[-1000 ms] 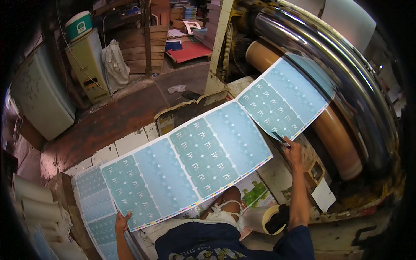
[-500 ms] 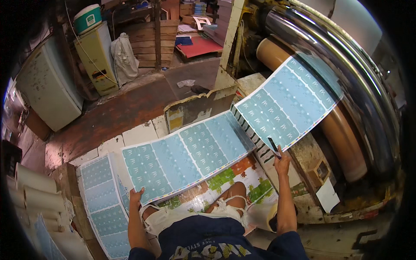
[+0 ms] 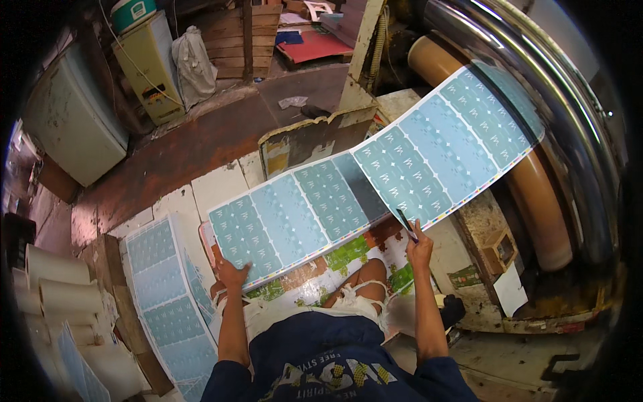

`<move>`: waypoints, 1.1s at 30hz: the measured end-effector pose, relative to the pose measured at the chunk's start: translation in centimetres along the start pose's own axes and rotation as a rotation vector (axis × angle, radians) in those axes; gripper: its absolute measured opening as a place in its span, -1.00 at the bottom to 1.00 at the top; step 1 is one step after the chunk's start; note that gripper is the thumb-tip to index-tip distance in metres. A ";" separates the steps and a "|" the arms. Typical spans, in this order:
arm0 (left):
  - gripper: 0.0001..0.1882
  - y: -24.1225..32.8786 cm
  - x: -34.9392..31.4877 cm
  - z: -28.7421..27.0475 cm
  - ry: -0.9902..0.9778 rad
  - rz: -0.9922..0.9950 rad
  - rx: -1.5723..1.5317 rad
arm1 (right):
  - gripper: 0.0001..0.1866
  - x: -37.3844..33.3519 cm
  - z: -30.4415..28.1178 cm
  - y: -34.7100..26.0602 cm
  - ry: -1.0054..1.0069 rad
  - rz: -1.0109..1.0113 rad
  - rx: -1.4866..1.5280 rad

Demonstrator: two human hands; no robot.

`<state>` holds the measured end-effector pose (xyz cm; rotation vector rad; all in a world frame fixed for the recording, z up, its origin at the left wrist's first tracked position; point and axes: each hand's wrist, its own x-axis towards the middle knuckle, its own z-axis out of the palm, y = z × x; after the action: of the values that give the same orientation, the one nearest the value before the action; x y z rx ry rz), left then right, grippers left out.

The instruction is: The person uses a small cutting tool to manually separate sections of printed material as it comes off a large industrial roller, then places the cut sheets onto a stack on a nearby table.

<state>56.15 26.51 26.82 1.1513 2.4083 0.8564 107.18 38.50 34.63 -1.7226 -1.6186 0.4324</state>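
A long printed sheet (image 3: 278,224) in teal and light blue lies in front of me on a support above my knees. My left hand (image 3: 234,273) rests at its near left corner, thumb and fingers apart along the edge. A second printed sheet (image 3: 435,144) of the same pattern slopes down from the rollers, its lower edge over the first sheet's right end. At that sheet's near lower corner is my right hand (image 3: 419,248), closed round a thin dark flat tool (image 3: 404,220). Whether its fingers also pinch the paper is hard to make out.
Large metal and brown rollers (image 3: 536,221) of a machine curve along the right. Further printed sheets (image 3: 161,281) lie at the left, beside pale paper rolls (image 3: 67,301). Beyond the work stands a worn board (image 3: 315,137). A small wooden box (image 3: 497,251) sits near the machine.
The sloping sheet's lower edge and my right hand have moved left, over the first sheet. My left hand has shifted right and forward along the corner, its fingers spreading.
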 end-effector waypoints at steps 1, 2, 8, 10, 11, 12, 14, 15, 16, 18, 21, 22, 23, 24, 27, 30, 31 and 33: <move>0.24 1.4 -0.9 -1.4 -0.023 -0.042 0.159 | -0.40 -0.1 0.5 -0.5 -0.014 -0.011 0.018; 0.31 2.8 -1.7 -2.0 -0.062 -0.075 0.314 | -0.40 -0.3 0.7 -0.6 -0.002 -0.059 -0.006; 0.04 -2.4 -3.1 2.1 -0.225 -0.277 0.597 | -0.43 -2.2 0.4 -5.2 -0.015 -0.227 -0.006; 0.02 -3.4 -2.8 2.0 -0.196 -0.237 0.633 | -0.44 -2.7 0.0 -6.7 -0.040 -0.221 -0.010; 0.01 -4.2 -2.7 1.9 -0.173 -0.200 0.673 | -0.45 -3.0 -0.2 -7.4 -0.070 -0.210 -0.018; -0.01 -3.9 -2.7 2.0 -0.188 -0.235 0.676 | -0.47 -3.4 -0.5 -7.9 -0.066 -0.219 0.001; 0.04 -3.7 -2.8 1.8 -0.210 -0.233 0.672 | -0.47 -3.9 -0.6 -8.4 -0.101 -0.194 -0.018; 0.09 -3.4 -2.9 1.6 -0.235 -0.230 0.669 | -0.46 -4.0 -0.7 -8.8 -0.138 -0.166 -0.040; 0.09 -3.2 -2.9 1.4 -0.229 -0.235 0.668 | -0.47 -4.1 -0.9 -9.3 -0.138 -0.161 -0.027; 0.30 -2.5 -2.4 1.0 -0.297 -0.265 0.626 | -0.47 -4.5 -1.2 -10.4 -0.176 -0.137 -0.023; 0.50 3.8 -4.6 1.7 -0.210 -0.185 0.713 | -0.48 -4.9 -2.1 -10.8 -0.218 -0.120 -0.052; 0.58 5.5 -5.5 0.9 -0.164 -0.152 0.697 | -0.49 -5.2 -2.1 -11.3 -0.248 -0.156 -0.090; 0.58 5.2 -5.2 2.4 -0.162 -0.142 0.693 | -0.51 -5.2 -2.2 -11.8 -0.276 -0.189 -0.130; 0.47 3.6 -4.5 3.7 -0.139 0.011 0.480 | -0.50 -5.2 -2.0 -13.7 -0.314 -0.210 -0.122; 0.07 11.8 -2.9 6.3 -0.760 -0.058 -0.298 | -0.49 -4.5 -1.9 -13.2 -0.417 -0.227 -0.280; -0.28 18.9 -3.9 7.4 -1.130 -0.320 -0.973 | -0.47 -4.8 -1.6 -13.5 -0.439 -0.288 -0.273; -0.36 21.1 -4.2 7.1 -1.174 -0.464 -1.239 | -0.48 -4.7 -1.7 -13.8 -0.463 -0.328 -0.277; -0.44 25.3 -4.1 5.9 -1.360 -0.584 -1.482 | -0.47 -4.7 -2.2 -14.9 -0.487 -0.320 -0.254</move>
<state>76.54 37.87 38.85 0.1337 0.5045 0.8357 97.24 32.66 45.45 -1.5669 -2.3438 0.5334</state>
